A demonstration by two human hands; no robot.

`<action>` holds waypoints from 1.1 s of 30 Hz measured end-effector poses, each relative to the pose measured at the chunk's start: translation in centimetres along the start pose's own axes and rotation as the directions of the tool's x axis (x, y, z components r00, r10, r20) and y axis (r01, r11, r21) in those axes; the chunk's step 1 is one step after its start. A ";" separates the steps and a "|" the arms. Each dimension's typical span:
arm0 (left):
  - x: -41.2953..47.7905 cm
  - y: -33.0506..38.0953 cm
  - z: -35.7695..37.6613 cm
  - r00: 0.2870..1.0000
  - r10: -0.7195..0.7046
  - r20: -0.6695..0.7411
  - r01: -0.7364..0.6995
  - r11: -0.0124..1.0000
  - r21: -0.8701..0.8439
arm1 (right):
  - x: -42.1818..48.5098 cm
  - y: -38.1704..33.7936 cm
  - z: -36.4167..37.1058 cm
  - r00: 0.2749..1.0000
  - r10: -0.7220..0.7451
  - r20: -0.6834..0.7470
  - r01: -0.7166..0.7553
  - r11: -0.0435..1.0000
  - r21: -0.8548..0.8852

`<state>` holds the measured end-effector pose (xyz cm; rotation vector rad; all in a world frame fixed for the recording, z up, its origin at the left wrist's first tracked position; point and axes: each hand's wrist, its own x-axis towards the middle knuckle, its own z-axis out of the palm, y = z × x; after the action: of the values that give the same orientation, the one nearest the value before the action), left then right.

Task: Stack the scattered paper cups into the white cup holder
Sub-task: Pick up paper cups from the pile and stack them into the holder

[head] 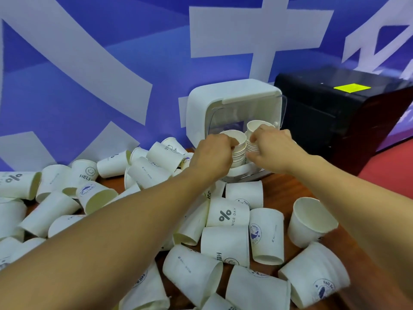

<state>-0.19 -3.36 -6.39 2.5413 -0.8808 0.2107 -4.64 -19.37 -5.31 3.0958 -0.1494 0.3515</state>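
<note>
The white cup holder (225, 97) stands at the back of the table with its lid raised. Two stacks of paper cups stand in its opening. My left hand (212, 153) grips the left stack (237, 139) from the side. My right hand (271, 148) grips the right stack (256, 128), whose top cup sits higher. Many loose white paper cups (228, 214) with printed logos lie scattered on their sides all over the wooden table (281, 191). One cup (309, 221) stands upright at the right.
A black box (335, 108) with a yellow label stands right beside the holder. A blue and white wall panel (100, 74) rises directly behind. The table's right edge drops to a red floor (388, 162).
</note>
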 end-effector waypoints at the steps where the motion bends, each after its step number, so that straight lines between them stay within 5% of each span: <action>1: 0.0 0.0 0.1 1.000 0.014 0.013 -0.014 1.000 0.017 | 0.1 0.0 0.2 1.000 -0.005 0.012 0.005 1.000 -0.001; 19: -0.4 0.8 0.6 0.982 0.091 0.165 -0.124 0.971 0.202 | 0.8 -0.7 1.6 0.996 0.053 0.074 -0.065 0.985 0.161; 23: -2.2 0.2 -1.1 0.988 0.102 0.113 -0.113 0.989 0.093 | -0.2 -2.3 -0.3 0.993 0.069 -0.096 -0.059 0.992 0.109; 27: -5.1 -0.6 -3.9 0.998 0.062 0.001 -0.062 0.997 0.037 | -2.3 -5.4 -3.8 0.965 0.028 -0.260 0.044 0.963 0.266; 33: -12.9 -3.0 -9.6 0.995 -0.006 -0.099 0.018 0.992 0.127 | -6.3 -12.7 -7.0 0.943 -0.106 -0.316 0.221 0.909 0.353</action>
<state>-8.46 10.25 -2.52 2.6277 -0.8383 0.3974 -11.07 -5.94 -0.07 3.3439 0.2161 0.9255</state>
